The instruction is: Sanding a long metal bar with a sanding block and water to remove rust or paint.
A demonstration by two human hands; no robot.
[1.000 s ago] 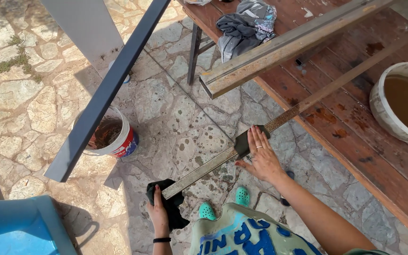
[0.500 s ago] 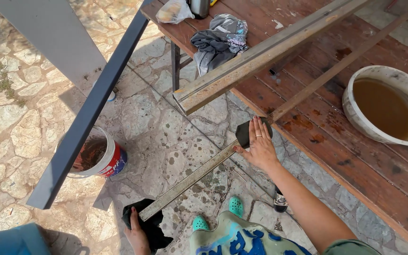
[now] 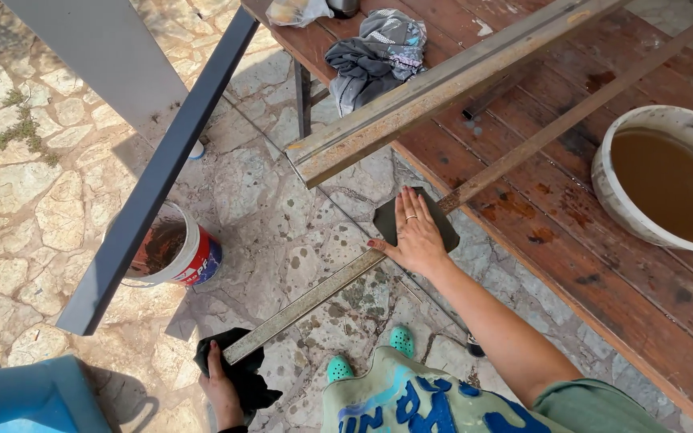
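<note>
Rust bar (image 3: 314, 297) bridged off desk (image 3: 603, 265) edge, free end steadied by left hand (image 3: 222, 389) gripping through black rag (image 3: 242, 377). Right hand (image 3: 417, 236) spread flat, dark abrasive sheet (image 3: 387, 218) pressed onto bar for friction.

2 hands (image 3: 417, 232), 3 metal bars (image 3: 443, 84), 2 buckets (image 3: 172, 250), 2 cloths (image 3: 238, 377)

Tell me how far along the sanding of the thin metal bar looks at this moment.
Underway. The near stretch of the thin bar looks paler and cleaner. In hand: the right hand presses a dark abrasive sheet on the bar's middle, while the left hand steadies its end with a black cloth. Left: the far stretch over the wooden table looks rusty.
</note>
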